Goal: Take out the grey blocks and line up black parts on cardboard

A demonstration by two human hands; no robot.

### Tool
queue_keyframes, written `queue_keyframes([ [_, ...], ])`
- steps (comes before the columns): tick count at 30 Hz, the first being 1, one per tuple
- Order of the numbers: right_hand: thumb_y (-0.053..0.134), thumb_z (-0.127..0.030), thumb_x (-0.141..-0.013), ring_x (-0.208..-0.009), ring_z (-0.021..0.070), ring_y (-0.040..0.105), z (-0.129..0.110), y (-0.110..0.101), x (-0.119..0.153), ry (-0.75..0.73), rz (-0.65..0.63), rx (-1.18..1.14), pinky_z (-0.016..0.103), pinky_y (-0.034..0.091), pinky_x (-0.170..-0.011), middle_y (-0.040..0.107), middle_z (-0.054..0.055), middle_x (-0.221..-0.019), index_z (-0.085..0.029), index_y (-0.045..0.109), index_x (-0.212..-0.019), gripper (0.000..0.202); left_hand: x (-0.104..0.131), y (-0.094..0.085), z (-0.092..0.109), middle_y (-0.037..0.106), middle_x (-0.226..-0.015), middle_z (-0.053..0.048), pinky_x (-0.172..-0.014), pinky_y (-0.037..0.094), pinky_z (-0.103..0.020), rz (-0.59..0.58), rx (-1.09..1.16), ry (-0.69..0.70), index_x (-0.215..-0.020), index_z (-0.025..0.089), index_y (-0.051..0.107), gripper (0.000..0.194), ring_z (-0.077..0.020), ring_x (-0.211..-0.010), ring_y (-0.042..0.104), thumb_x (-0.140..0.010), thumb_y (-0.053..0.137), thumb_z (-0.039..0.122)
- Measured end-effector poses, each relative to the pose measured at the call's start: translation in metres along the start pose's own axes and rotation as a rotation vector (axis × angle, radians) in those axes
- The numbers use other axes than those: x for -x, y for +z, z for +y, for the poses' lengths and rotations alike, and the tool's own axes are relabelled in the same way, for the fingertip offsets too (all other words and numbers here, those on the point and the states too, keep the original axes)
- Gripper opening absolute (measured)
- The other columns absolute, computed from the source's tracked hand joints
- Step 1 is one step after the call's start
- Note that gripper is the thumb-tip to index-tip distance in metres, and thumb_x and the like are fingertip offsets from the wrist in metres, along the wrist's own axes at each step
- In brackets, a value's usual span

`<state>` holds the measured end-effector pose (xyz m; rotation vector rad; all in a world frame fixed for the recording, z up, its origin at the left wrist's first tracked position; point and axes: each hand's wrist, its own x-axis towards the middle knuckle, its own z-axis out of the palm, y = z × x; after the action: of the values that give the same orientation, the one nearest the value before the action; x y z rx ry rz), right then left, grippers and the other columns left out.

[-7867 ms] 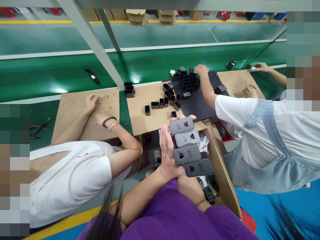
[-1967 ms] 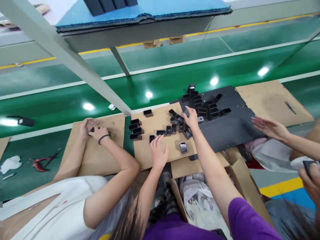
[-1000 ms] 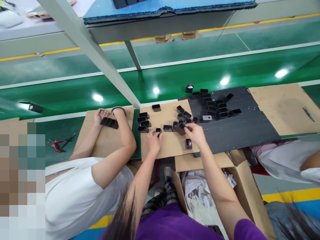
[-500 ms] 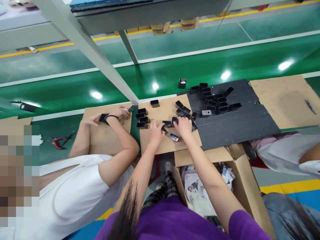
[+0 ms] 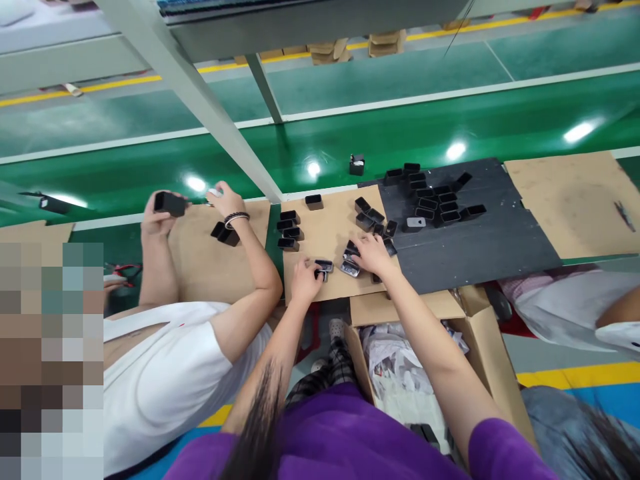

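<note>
At the centre of the frame, the left hand (image 5: pixel 306 282) pinches a small black case (image 5: pixel 324 266) on the cardboard sheet (image 5: pixel 325 230) while the right hand (image 5: pixel 371 256) lies loosely open across neighbouring cases (image 5: pixel 350 268), best gathered one at a time, openings upward.

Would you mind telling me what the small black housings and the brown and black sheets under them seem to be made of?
The housings look like moulded black plastic, thin-walled and hollow with a semi-gloss sheen; painted metal cannot be ruled out. The brown sheet looks like matt cardboard, scuffed and fibrous. The black sheet is probably matt corrugated plastic or board, judging by its faint parallel ribs.
</note>
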<state>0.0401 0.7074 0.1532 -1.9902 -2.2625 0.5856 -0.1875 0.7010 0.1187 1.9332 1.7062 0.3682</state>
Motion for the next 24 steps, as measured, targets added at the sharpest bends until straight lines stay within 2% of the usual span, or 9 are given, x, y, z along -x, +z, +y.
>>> queue_keyframes([
  [3, 0.063, -0.033, -0.088, -0.136, 0.0367, 0.044, -0.011, 0.007, 0.012, 0.036, 0.006, -0.011, 0.050, 0.029, -0.112, 0.067, 0.021, -0.132, -0.012, 0.046, -0.150, 0.067, 0.005, -0.001, 0.005, 0.059, -0.134, -0.016, -0.107, 0.048, -0.059, -0.011, 0.070, -0.023, -0.085, 0.021, 0.076, 0.016, -0.0402, -0.134, 0.048, -0.074, 0.068, 0.012],
  [6, 0.060, -0.022, -0.088, -0.133, 0.0386, 0.046, -0.021, 0.016, 0.015, 0.111, 0.038, -0.029, 0.054, 0.028, -0.114, 0.067, 0.025, -0.129, -0.007, 0.045, -0.149, 0.065, 0.003, -0.005, 0.011, 0.060, -0.135, -0.014, -0.112, 0.044, -0.060, -0.005, 0.178, -0.040, -0.075, 0.021, 0.074, 0.013, -0.0392, -0.136, 0.047, -0.070, 0.070, 0.009],
  [8, 0.059, -0.016, -0.085, -0.133, 0.0378, 0.047, -0.021, 0.018, 0.015, 0.147, 0.062, -0.037, 0.053, 0.030, -0.113, 0.067, 0.024, -0.128, -0.007, 0.044, -0.149, 0.067, 0.004, -0.009, 0.014, 0.063, -0.131, -0.013, -0.116, 0.040, -0.059, 0.017, 0.273, -0.056, -0.066, 0.020, 0.072, 0.010, -0.0383, -0.136, 0.048, -0.068, 0.071, 0.011],
  [10, 0.062, -0.018, -0.082, -0.132, 0.0351, 0.050, -0.017, 0.018, 0.020, 0.180, 0.112, -0.120, 0.050, 0.035, -0.112, 0.067, 0.021, -0.129, -0.010, 0.044, -0.149, 0.069, 0.009, -0.015, 0.015, 0.066, -0.126, -0.014, -0.117, 0.040, -0.058, 0.044, 0.390, -0.084, -0.061, 0.019, 0.069, 0.009, -0.0375, -0.131, 0.053, -0.069, 0.073, 0.017],
  [12, 0.064, -0.027, -0.081, -0.126, 0.0313, 0.057, -0.011, 0.017, 0.031, 0.210, 0.223, -0.439, 0.048, 0.042, -0.109, 0.069, 0.017, -0.127, -0.015, 0.044, -0.147, 0.070, 0.021, -0.021, 0.015, 0.070, -0.118, -0.015, -0.110, 0.047, -0.056, 0.058, 0.534, -0.116, -0.065, 0.018, 0.070, 0.012, -0.0352, -0.120, 0.062, -0.073, 0.071, 0.027],
  [14, 0.068, -0.039, -0.077, -0.117, 0.0284, 0.063, -0.012, 0.018, 0.052, 0.221, 0.367, -0.948, 0.047, 0.047, -0.105, 0.071, 0.014, -0.120, -0.019, 0.046, -0.143, 0.072, 0.041, -0.026, 0.018, 0.074, -0.110, -0.013, -0.100, 0.055, -0.052, 0.053, 0.672, -0.139, -0.080, 0.017, 0.073, 0.023, -0.0314, -0.110, 0.068, -0.080, 0.064, 0.038],
  [17, 0.071, -0.059, -0.071, -0.111, 0.0278, 0.066, -0.035, 0.020, 0.094, 0.248, 0.525, -1.578, 0.049, 0.052, -0.100, 0.073, 0.010, -0.114, -0.025, 0.057, -0.129, 0.069, 0.078, -0.032, 0.028, 0.076, -0.111, -0.011, -0.094, 0.059, -0.048, 0.007, 0.976, -0.185, -0.104, 0.019, 0.071, 0.038, -0.0290, -0.107, 0.071, -0.086, 0.057, 0.050],
  [20, 0.066, -0.072, -0.070, -0.115, 0.0286, 0.065, -0.077, 0.017, 0.137, 0.270, 0.537, -1.912, 0.053, 0.050, -0.104, 0.073, 0.009, -0.118, -0.030, 0.066, -0.117, 0.063, 0.113, -0.039, 0.044, 0.074, -0.121, -0.008, -0.099, 0.058, -0.049, -0.136, 1.310, -0.249, -0.109, 0.024, 0.070, 0.037, -0.0293, -0.115, 0.068, -0.088, 0.058, 0.052],
  [24, 0.064, -0.075, -0.067, -0.124, 0.0299, 0.060, -0.122, 0.000, 0.183, 0.280, 0.433, -2.088, 0.058, 0.042, -0.114, 0.071, 0.006, -0.124, -0.037, 0.068, -0.119, 0.064, 0.141, -0.053, 0.058, 0.072, -0.124, -0.007, -0.101, 0.056, -0.055, -0.266, 1.283, -0.229, -0.115, 0.028, 0.068, 0.042, -0.0319, -0.122, 0.065, -0.094, 0.045, 0.055],
])
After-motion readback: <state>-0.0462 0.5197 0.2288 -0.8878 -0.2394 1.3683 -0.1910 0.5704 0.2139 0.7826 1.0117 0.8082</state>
